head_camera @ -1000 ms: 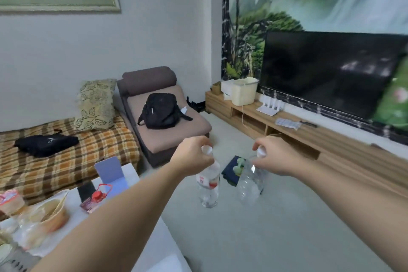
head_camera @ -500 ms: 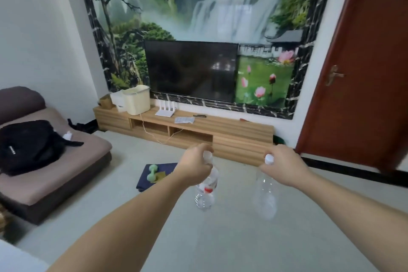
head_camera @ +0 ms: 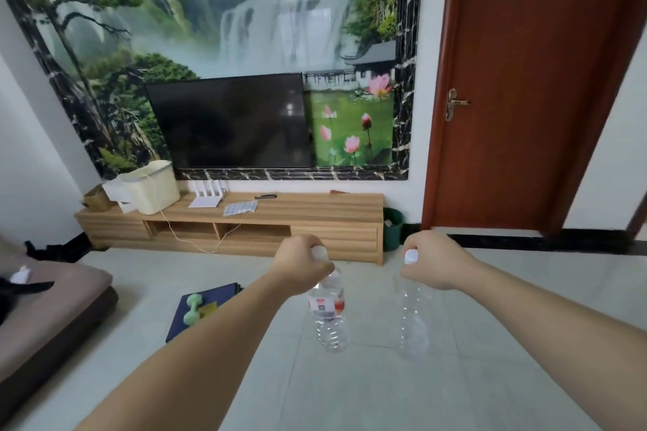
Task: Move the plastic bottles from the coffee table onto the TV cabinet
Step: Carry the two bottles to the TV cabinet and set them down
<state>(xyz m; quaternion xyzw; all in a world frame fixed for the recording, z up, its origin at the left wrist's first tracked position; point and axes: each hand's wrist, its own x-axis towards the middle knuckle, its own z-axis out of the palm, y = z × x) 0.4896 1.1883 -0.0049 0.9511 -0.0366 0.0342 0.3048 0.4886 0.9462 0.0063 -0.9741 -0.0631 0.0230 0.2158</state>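
Labelled bottle (head_camera: 328, 311) is held at the neck by the left hand (head_camera: 300, 269); clear bottle (head_camera: 413, 318) is held likewise by the right hand (head_camera: 434, 264). Both hang over the floor, well short of the TV cabinet (head_camera: 315, 210). Both are judged empty — light, thin-walled, easily dented. The stiff neck below the cap is the better hold — bodies are probably slippery.

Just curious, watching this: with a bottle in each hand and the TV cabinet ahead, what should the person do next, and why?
Probably keep walking toward the TV cabinet. The left hand grips the labelled bottle by its neck, the right hand grips the clear bottle, and both hang over bare floor short of the cabinet. Its right stretch of top looks free for setting them down.
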